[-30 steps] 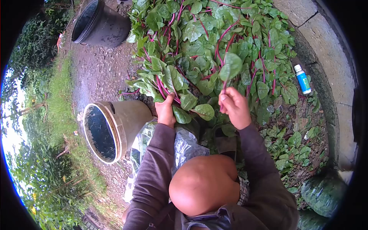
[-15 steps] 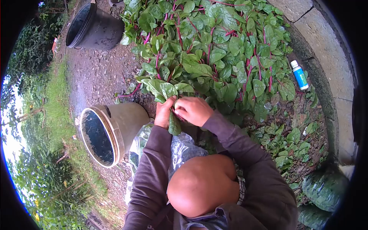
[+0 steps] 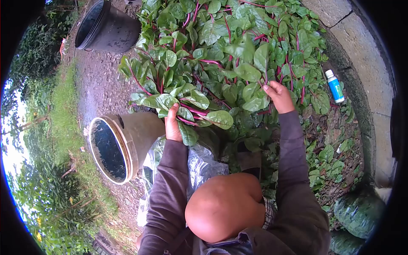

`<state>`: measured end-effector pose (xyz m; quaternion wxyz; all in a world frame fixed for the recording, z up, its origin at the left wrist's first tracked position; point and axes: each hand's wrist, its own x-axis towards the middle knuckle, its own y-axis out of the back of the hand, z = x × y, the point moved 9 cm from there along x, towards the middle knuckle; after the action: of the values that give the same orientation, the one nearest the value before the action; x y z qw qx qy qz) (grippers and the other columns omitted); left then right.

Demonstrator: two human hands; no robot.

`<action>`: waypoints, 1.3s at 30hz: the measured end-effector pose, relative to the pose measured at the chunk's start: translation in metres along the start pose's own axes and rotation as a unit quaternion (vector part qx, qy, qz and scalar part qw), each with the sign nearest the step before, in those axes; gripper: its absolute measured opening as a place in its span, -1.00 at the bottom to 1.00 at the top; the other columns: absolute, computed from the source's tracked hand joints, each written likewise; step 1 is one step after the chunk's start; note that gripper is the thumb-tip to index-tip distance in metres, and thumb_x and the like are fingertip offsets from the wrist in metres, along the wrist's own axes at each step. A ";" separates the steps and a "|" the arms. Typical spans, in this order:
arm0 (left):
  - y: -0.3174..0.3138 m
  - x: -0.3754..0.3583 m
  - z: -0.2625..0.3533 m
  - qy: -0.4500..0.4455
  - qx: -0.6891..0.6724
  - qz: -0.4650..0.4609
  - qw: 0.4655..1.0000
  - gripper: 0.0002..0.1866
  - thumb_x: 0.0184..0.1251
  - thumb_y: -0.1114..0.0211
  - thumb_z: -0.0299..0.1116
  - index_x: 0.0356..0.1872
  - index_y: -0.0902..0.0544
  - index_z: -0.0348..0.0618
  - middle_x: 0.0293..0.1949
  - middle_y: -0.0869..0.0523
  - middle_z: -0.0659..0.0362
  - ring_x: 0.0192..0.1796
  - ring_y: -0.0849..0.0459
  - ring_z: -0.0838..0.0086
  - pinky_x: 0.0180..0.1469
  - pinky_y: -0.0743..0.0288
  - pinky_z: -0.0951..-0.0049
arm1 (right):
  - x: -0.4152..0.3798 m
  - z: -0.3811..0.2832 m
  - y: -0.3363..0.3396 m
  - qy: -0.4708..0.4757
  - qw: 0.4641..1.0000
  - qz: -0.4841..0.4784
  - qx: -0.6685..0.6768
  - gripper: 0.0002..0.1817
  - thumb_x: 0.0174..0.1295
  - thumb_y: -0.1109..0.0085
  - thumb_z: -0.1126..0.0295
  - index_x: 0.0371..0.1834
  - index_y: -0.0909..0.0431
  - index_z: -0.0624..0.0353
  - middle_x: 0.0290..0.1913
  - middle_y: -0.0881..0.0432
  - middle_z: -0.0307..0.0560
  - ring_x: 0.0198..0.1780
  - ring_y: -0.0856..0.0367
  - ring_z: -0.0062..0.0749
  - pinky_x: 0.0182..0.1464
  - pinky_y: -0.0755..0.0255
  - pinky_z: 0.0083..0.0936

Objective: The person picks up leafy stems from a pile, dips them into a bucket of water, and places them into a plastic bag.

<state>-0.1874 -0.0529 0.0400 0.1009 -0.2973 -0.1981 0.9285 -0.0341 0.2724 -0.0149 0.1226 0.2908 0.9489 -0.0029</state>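
My left hand point(image 3: 173, 123) is closed around a bunch of Malabar spinach point(image 3: 193, 111), its red-purple stems pointing right and its broad green leaves spread to both sides. Farther right, my right hand point(image 3: 281, 97) pinches a leafy Malabar spinach sprig point(image 3: 257, 76) between thumb and fingers; part of that sprig is blurred. Beyond both hands lies a large heap of Malabar spinach point(image 3: 238, 25) with red stems. A clear plastic bag point(image 3: 199, 163) sits below my left hand, beside my bare knee point(image 3: 225, 204).
To the left, a tan bucket point(image 3: 142, 131) lies on its side on gravelly soil, with a dark bucket point(image 3: 114, 32) tipped farther back. A blue bottle with a white cap point(image 3: 335, 87) is by the stone kerb point(image 3: 369, 55). Dark green melon-like objects point(image 3: 361, 212) sit lower right.
My hands were together at one bunch; now they are apart. The right hand has moved up and right to a sprig, while the left keeps the bunch, now fanned out more widely.
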 end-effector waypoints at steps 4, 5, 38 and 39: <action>-0.001 -0.002 -0.006 0.023 -0.019 -0.006 1.000 -0.58 0.27 -0.14 -0.08 -0.03 -0.51 -0.22 -0.18 -0.66 0.07 -0.20 -0.66 0.25 -0.06 -0.56 0.21 | -0.005 -0.046 0.014 0.027 0.997 0.074 0.014 -0.85 0.26 -0.12 0.38 -0.33 -0.51 0.27 -0.45 -0.52 -0.32 -0.41 -0.36 -0.71 -0.35 -0.27 -0.61; -0.001 -0.001 -0.005 0.015 -0.013 -0.002 1.000 -0.58 0.27 -0.13 -0.08 -0.03 -0.51 -0.22 -0.18 -0.66 0.07 -0.21 -0.66 0.25 -0.07 -0.56 0.21 | -0.006 -0.052 0.016 0.049 0.992 0.108 -0.029 -0.88 0.26 -0.12 0.42 -0.30 -0.52 0.27 -0.38 -0.58 -0.29 -0.38 -0.40 -0.70 -0.31 -0.30 -0.61; -0.029 -0.013 -0.006 -0.007 0.027 -0.026 0.999 -0.59 0.36 -0.13 -0.03 -0.02 -0.49 -0.16 -0.13 -0.60 0.13 -0.12 -0.59 0.45 -0.05 -0.51 0.39 | -0.058 -0.146 -0.226 0.224 0.928 -0.114 -0.274 -0.74 0.12 -0.14 0.42 -0.14 -0.38 0.21 -0.14 -0.57 0.09 -0.17 -0.56 -0.03 -0.15 -0.44 -0.18; -0.025 -0.011 -0.010 0.017 -0.022 -0.025 0.999 -0.61 0.36 -0.14 -0.04 -0.04 -0.51 -0.16 -0.15 -0.60 0.13 -0.15 -0.59 0.44 -0.07 -0.52 0.39 | -0.062 -0.148 -0.227 0.242 0.931 -0.140 -0.233 -0.73 0.13 -0.12 0.41 -0.12 -0.39 0.21 -0.16 -0.58 0.07 -0.17 -0.56 -0.03 -0.14 -0.44 -0.19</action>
<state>-0.1704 -0.0303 0.0488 0.1204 -0.3107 -0.2244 0.9158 -0.1444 0.0613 0.1284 -0.0476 0.1098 0.9549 0.2718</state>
